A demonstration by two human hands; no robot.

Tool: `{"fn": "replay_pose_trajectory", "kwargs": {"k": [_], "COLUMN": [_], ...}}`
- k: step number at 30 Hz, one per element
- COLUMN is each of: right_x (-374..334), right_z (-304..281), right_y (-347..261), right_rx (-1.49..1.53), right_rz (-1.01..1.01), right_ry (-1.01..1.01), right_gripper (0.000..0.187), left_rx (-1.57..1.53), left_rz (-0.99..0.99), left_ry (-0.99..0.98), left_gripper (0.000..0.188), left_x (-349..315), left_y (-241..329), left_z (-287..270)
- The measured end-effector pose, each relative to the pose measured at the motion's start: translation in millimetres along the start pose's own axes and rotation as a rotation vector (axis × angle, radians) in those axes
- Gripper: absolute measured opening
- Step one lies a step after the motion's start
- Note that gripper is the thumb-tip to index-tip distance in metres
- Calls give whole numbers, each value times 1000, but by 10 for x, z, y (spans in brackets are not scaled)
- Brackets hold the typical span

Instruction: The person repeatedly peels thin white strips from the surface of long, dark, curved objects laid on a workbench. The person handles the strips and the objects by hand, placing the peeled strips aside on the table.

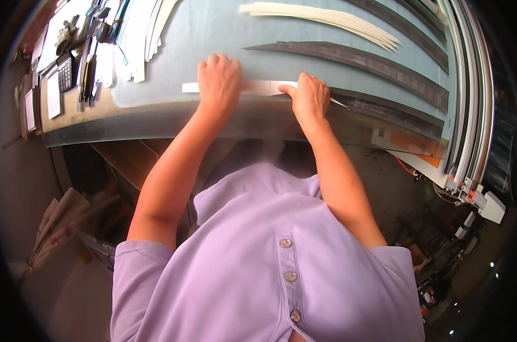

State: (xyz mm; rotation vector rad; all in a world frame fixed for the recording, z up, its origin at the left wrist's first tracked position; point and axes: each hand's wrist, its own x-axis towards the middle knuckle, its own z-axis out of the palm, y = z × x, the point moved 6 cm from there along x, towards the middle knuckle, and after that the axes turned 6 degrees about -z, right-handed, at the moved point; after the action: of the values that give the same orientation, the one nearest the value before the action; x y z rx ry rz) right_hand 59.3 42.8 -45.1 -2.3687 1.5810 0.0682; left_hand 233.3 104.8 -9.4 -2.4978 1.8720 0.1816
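A narrow white strip [261,87], likely paper or thin card, lies along the near side of the table, with a thin crosswise line near its middle. My left hand [220,82] is over its left part, fingers bent down onto it; the thumb side is blurred by motion and the fingertips are hidden. The strip's left end sticks out past that hand. At the right, my right hand [311,97] is closed on the strip, its thumb lying along the top. A thin white tip [338,102] shows just right of this hand.
Dark grey strips [378,60] and a bundle of cream strips [321,21] lie on the light-blue tabletop [173,62]. White strips, a calculator [66,73] and tools crowd the left. A metal rail [478,85] bounds the right, and the table's front edge [156,130] is close to my body.
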Motion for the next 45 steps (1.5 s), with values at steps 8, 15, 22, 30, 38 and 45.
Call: {"fn": "replay_pose_trajectory", "kwargs": {"k": [8, 15, 22, 30, 38, 45], "right_x": [-88, -498, -349, -161, -132, -128], "right_z": [-49, -347, -477, -213, -206, -187], "right_y": [-77, -286, 659, 1232, 1209, 1201], "right_rx": [-50, 174, 74, 380, 301, 263], "right_rz": [-55, -443, -112, 132, 43, 30], "right_ry": [136, 367, 418, 330, 382, 385], "right_gripper": [35, 30, 29, 26, 22, 21], "left_rx": [-339, -402, -359, -351, -341, -326], "left_rz": [328, 262, 267, 259, 251, 256], "left_ry": [301, 413, 369, 295, 281, 272], "left_gripper": [39, 41, 47, 50, 48, 47], "left_x": [-681, -671, -654, -643, -612, -603], "left_y": [438, 414, 431, 442, 481, 476], "left_z": [269, 376, 355, 374, 338, 358]}}
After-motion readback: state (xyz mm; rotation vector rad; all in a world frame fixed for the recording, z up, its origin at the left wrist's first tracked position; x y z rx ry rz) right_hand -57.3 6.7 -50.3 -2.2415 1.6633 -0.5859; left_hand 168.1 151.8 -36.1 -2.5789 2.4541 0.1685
